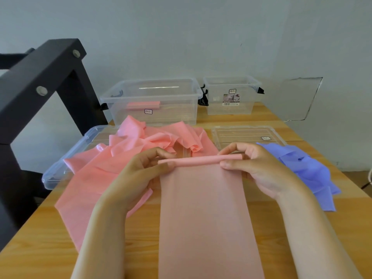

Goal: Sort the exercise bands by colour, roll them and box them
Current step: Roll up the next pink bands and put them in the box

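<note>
Nearest the person, at 6 o'clock, a flat pink band (203, 214) lay along the wooden table (302, 234). Its near end ran off the bottom of the view, so its length could not be told. At its far end the band was wound into a thin roll (201, 159). The left hand (141, 176) pinched the roll's 9 o'clock end and the right hand (255, 168) pinched its 3 o'clock end, fingers and thumbs curled tight on it. The roll was only small, so most of the rolling looked left to do. The band looked thin and slippery. If one hand rolled faster than the other, the roll could go crooked, and if the fingers let go it could spring open. At 10 o'clock from the hands sat a heap of pink bands (124, 150), partly on a clear lid (54, 178). At 3 o'clock lay a heap of purple bands (308, 172), with another clear lid (241, 133) at 1 o'clock. How many bands each heap held was hard to tell. Far off at 12 o'clock stood a big clear box (171, 109) with one pink roll (141, 105) inside, and at 1 o'clock a small clear box (217, 105), whose label hid part of its inside.
</note>
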Demonstrator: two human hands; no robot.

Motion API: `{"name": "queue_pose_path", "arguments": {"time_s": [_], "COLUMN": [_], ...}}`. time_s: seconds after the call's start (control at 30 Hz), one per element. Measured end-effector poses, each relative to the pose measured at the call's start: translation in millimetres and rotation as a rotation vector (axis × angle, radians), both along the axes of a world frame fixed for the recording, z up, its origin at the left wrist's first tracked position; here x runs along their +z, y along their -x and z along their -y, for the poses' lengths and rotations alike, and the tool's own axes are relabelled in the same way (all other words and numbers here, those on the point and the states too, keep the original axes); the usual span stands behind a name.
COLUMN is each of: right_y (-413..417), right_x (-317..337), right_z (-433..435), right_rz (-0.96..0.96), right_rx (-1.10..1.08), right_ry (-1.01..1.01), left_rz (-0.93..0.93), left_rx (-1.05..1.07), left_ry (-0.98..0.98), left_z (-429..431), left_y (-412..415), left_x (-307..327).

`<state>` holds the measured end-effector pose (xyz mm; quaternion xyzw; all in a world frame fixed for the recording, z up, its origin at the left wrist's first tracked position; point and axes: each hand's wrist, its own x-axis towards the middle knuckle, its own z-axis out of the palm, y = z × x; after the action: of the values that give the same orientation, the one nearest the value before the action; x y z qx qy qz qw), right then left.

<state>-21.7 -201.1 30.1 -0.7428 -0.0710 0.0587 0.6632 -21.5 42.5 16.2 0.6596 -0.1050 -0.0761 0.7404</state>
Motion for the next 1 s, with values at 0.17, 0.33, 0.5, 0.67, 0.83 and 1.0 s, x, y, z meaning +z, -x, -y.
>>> {"name": "queue_pose_path", "arguments": {"time_s": [0.17,0.33,0.5,0.67,0.83,1.0], "right_y": [0.6,-0.9,-1.7,-2.1,-1.1,-2.1], "right_x": [1.3,-1.7,-1.6,-2.8,-1.1,-2.2], "right_z": [1.8,2.1,-2.3,-6.1,-5.1,-6.1], "right_rz": [-0.011,0.018,0.038,0.083,0.106,0.127], "right_rx": [0.012,-0.030,-0.106,-0.183,-0.196,-0.226], "right_ry": [-0.037,0.031,0.031,0.042,0.004,-0.077], "left_rz": [0.048,-0.014,-0.049,0.018,0.056,0.046], "left_rx": [0.032,0.047,0.305,0.444,0.440,0.404], "left_ry": [-0.099,-0.014,0.075,0.069,0.093,0.169], "left_z": [1.7,0.3,7.4,14.3,14.1,14.7], "left_y": [-1.0,0.6,1.9,-3.1,-0.2,2.7], "left_x": [-1.6,1.7,-4.6,-11.6,-8.1,-3.0]}}
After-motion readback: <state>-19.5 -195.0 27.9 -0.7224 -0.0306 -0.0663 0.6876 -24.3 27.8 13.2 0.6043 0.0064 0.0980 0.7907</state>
